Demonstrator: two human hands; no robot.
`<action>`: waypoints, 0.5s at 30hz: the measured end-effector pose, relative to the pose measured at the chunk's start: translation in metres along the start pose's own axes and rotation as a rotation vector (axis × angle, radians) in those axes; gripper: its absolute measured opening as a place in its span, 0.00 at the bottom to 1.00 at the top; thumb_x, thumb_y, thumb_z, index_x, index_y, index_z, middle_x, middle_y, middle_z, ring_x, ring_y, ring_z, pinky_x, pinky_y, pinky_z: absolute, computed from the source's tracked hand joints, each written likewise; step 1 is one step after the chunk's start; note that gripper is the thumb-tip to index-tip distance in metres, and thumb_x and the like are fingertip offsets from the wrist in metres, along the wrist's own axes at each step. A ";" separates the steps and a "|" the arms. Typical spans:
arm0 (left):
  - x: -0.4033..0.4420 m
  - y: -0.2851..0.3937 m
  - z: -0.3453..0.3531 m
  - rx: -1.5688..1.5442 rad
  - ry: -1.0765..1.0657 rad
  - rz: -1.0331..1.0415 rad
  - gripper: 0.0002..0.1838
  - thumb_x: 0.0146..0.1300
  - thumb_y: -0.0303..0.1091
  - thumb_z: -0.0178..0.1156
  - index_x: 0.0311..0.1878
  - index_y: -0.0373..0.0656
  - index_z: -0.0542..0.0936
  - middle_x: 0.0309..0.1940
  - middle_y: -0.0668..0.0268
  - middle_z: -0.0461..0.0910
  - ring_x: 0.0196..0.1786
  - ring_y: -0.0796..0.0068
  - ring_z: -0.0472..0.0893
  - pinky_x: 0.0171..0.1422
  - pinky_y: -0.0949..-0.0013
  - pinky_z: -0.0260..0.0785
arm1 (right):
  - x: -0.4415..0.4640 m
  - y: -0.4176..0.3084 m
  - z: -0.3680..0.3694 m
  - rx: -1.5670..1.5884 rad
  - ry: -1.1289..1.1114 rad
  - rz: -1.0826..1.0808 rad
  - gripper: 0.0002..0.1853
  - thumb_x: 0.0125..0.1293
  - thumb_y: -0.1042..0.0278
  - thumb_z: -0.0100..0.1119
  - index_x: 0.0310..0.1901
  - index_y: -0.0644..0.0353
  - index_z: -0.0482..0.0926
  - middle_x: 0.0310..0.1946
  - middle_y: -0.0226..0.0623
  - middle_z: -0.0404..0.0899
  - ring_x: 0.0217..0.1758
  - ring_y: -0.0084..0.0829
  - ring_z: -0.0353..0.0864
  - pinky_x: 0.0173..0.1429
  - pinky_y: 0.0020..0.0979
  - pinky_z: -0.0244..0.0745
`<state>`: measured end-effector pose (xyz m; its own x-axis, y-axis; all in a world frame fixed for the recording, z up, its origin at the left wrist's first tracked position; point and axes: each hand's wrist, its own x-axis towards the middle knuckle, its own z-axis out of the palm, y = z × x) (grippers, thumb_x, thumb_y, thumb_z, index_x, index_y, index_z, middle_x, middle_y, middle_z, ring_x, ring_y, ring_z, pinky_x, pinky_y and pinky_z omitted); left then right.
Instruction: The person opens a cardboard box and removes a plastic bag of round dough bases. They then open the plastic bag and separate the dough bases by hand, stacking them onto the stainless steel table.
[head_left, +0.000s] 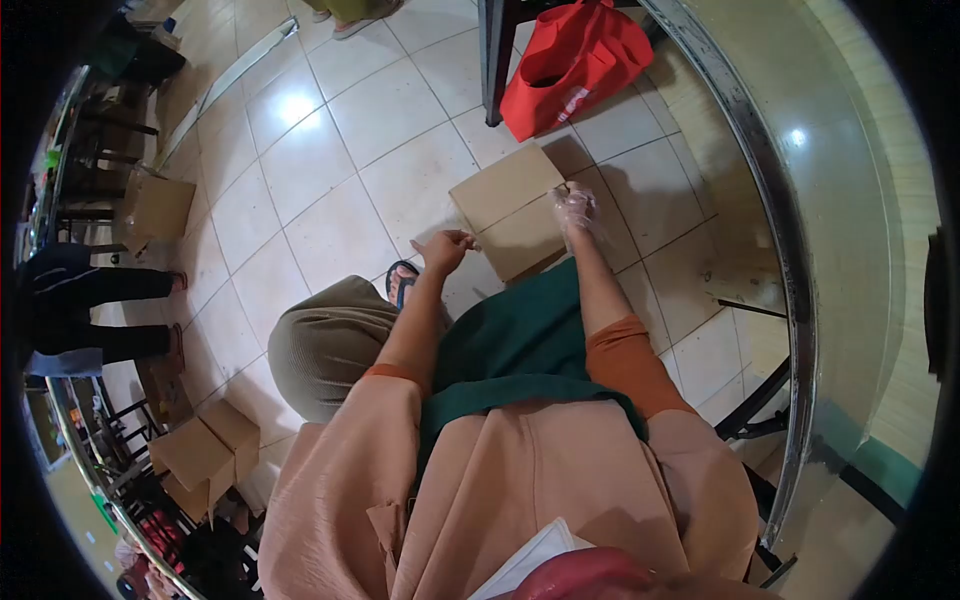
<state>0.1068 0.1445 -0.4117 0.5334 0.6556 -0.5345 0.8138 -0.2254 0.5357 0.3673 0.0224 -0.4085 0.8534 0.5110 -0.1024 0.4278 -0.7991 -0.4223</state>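
Note:
A closed cardboard box (510, 210) sits on the tiled floor in front of me, its two top flaps meeting at a seam. At the left end of that seam is my left hand (447, 248), bare, with the thumb out to the side and the other fingers bent together at the box edge; what they hold, if anything, is too small to make out. My right hand (575, 208), in a clear plastic glove, rests at the right end of the seam with its fingers curled at the box edge. Whether it grips anything is hidden.
A red bag (575, 70) stands beyond the box by a dark table leg (494, 60). A metal-edged table (850, 200) runs along the right. Open cardboard boxes (205, 450) and a standing person (100, 300) are at the left.

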 end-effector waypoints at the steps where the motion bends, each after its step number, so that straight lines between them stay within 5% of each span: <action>1: 0.001 0.002 -0.002 0.007 -0.022 -0.015 0.14 0.66 0.51 0.57 0.43 0.58 0.87 0.42 0.74 0.87 0.55 0.67 0.81 0.67 0.20 0.22 | 0.001 -0.001 -0.004 0.035 -0.036 0.037 0.23 0.66 0.44 0.50 0.51 0.52 0.81 0.47 0.49 0.82 0.55 0.47 0.79 0.61 0.45 0.72; 4: -0.001 0.015 -0.003 0.076 0.018 -0.061 0.14 0.63 0.46 0.59 0.48 0.56 0.85 0.43 0.73 0.86 0.54 0.66 0.82 0.67 0.20 0.21 | 0.013 -0.013 -0.015 0.273 -0.153 0.142 0.23 0.67 0.42 0.49 0.48 0.50 0.83 0.48 0.43 0.83 0.52 0.44 0.81 0.58 0.42 0.74; 8: -0.014 0.036 0.000 0.269 0.564 0.213 0.26 0.53 0.38 0.63 0.57 0.46 0.75 0.52 0.60 0.77 0.54 0.60 0.78 0.73 0.29 0.34 | 0.011 -0.031 -0.053 0.622 -0.408 0.169 0.24 0.67 0.40 0.49 0.43 0.52 0.85 0.45 0.36 0.85 0.47 0.37 0.83 0.53 0.37 0.75; 10: -0.018 0.039 -0.013 0.189 0.453 0.329 0.28 0.52 0.34 0.62 0.59 0.44 0.72 0.53 0.55 0.72 0.56 0.55 0.74 0.73 0.44 0.51 | 0.021 -0.030 -0.040 0.637 -0.400 0.174 0.25 0.66 0.39 0.52 0.41 0.53 0.86 0.42 0.34 0.85 0.46 0.33 0.83 0.52 0.35 0.74; 12: -0.005 0.030 -0.015 -0.164 0.372 0.414 0.30 0.53 0.33 0.61 0.62 0.46 0.70 0.54 0.54 0.72 0.58 0.54 0.72 0.70 0.50 0.59 | 0.022 -0.022 -0.040 0.515 -0.469 0.009 0.26 0.63 0.37 0.55 0.41 0.53 0.86 0.42 0.35 0.86 0.46 0.33 0.83 0.53 0.34 0.75; 15: -0.015 0.069 -0.035 0.156 0.538 0.548 0.35 0.54 0.35 0.62 0.68 0.52 0.67 0.56 0.53 0.71 0.59 0.52 0.70 0.64 0.54 0.63 | 0.018 -0.025 -0.069 0.071 -0.611 -0.364 0.26 0.58 0.35 0.60 0.42 0.52 0.86 0.41 0.37 0.86 0.47 0.36 0.84 0.54 0.34 0.75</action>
<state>0.1465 0.1442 -0.3439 0.7155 0.6719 0.1915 0.5110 -0.6902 0.5123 0.3924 0.0295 -0.3372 0.3321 0.8439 -0.4214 0.6153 -0.5324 -0.5814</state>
